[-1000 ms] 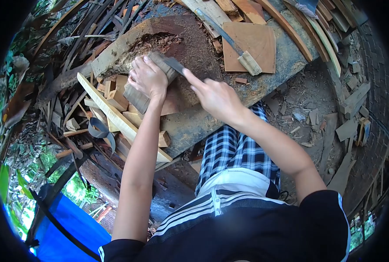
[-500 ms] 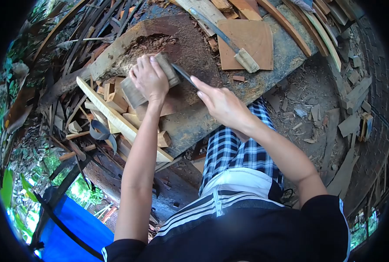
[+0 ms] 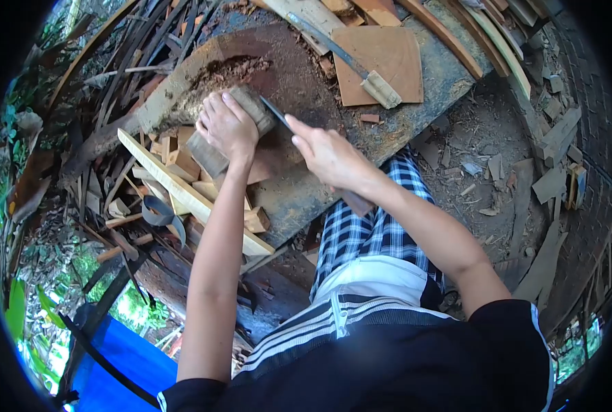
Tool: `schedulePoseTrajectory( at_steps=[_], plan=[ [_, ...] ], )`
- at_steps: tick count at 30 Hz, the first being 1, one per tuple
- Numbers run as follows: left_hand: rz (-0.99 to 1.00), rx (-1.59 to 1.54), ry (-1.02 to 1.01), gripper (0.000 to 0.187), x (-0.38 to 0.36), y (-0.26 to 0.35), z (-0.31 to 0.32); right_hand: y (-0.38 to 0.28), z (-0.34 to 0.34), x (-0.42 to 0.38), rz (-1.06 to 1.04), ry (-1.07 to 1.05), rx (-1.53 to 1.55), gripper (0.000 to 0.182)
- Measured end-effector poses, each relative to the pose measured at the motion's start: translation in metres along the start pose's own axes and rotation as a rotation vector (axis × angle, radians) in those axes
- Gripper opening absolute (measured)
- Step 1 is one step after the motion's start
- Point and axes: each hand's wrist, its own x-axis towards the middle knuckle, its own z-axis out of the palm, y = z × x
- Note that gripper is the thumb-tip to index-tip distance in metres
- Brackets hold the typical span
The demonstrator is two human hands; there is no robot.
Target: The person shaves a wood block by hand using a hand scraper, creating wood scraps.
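My left hand point(image 3: 229, 128) presses down on a greyish wooden block point(image 3: 256, 106), its fingers curled over the top. The block lies tilted on the dusty, dark work surface point(image 3: 292, 206). To its right, my right hand point(image 3: 326, 156) is closed round the wooden handle point(image 3: 356, 203) of a tool, whose end sticks out below the palm. The tool's thin dark blade point(image 3: 273, 110) points up and left, its tip close to the block's right edge.
A second long blade with a wooden handle point(image 3: 381, 90) rests on a square brown board point(image 3: 402, 65). Wood offcuts point(image 3: 182, 161) and a long pale strip point(image 3: 182, 189) lie left of the block. Curved wooden strips point(image 3: 443, 34) cross the far right edge.
My right hand has moved slightly left and down with the tool, and more of its handle end shows. The whole view has shifted a little. My left hand stays on the block.
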Motion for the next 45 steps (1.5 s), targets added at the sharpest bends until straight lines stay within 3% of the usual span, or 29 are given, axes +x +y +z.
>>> schedulePoseTrajectory(
  at_steps=[2, 4, 6, 7, 10, 14, 16, 18, 19, 23, 28, 32, 34, 36, 38, 40, 45],
  plan=[
    [-0.007, -0.003, -0.014, 0.032, 0.005, 0.001, 0.001, 0.020, 0.015, -0.005, -0.263, 0.197, -0.151, 0.046],
    [-0.025, 0.005, -0.052, 0.032, 0.000, -0.002, -0.001, 0.011, 0.012, -0.019, -0.160, 0.118, -0.103, 0.046],
    [-0.018, 0.030, -0.056, 0.033, 0.000, -0.001, -0.001, 0.015, 0.015, -0.004, -0.248, 0.186, -0.075, 0.046],
    [-0.013, 0.026, -0.047, 0.033, 0.000, 0.001, -0.001, 0.004, 0.008, 0.002, -0.131, 0.115, -0.047, 0.046],
    [0.003, 0.003, 0.009, 0.034, 0.006, 0.002, 0.000, 0.003, 0.016, 0.004, -0.276, 0.242, -0.083, 0.046],
    [-0.008, 0.006, -0.047, 0.030, -0.001, -0.001, -0.002, -0.003, 0.011, -0.021, -0.158, 0.122, -0.094, 0.046],
    [-0.010, 0.014, -0.034, 0.030, 0.001, 0.000, -0.001, 0.007, 0.016, 0.000, -0.268, 0.208, -0.072, 0.046],
    [-0.010, 0.015, -0.031, 0.029, 0.001, 0.002, -0.003, 0.000, 0.014, 0.013, -0.165, 0.167, -0.082, 0.046],
    [-0.018, 0.018, -0.045, 0.029, 0.002, 0.003, -0.003, 0.005, 0.020, 0.011, -0.269, 0.242, -0.121, 0.046],
    [-0.014, 0.012, -0.041, 0.029, -0.001, -0.002, -0.001, -0.001, 0.013, -0.013, -0.195, 0.145, -0.101, 0.046],
    [-0.023, 0.016, -0.056, 0.030, 0.002, 0.003, -0.004, 0.002, 0.017, 0.012, -0.252, 0.229, -0.121, 0.047],
    [-0.014, 0.016, -0.046, 0.030, 0.000, -0.003, 0.001, 0.003, 0.012, -0.009, -0.157, 0.102, -0.108, 0.048],
    [-0.018, 0.036, -0.056, 0.031, 0.001, -0.002, 0.001, 0.007, 0.014, 0.014, -0.305, 0.224, -0.100, 0.048],
    [-0.023, 0.022, -0.054, 0.031, -0.001, 0.001, -0.004, 0.004, 0.009, 0.020, -0.205, 0.169, -0.094, 0.047],
    [-0.028, 0.005, -0.068, 0.031, 0.002, 0.002, -0.002, 0.018, 0.020, 0.013, -0.344, 0.258, -0.106, 0.046],
    [-0.008, 0.000, -0.028, 0.033, 0.001, -0.002, 0.001, 0.005, 0.008, -0.007, -0.208, 0.129, -0.109, 0.046],
    [-0.008, 0.020, -0.024, 0.033, 0.001, -0.001, -0.001, 0.013, 0.014, 0.024, -0.351, 0.236, -0.101, 0.046]
  ],
)
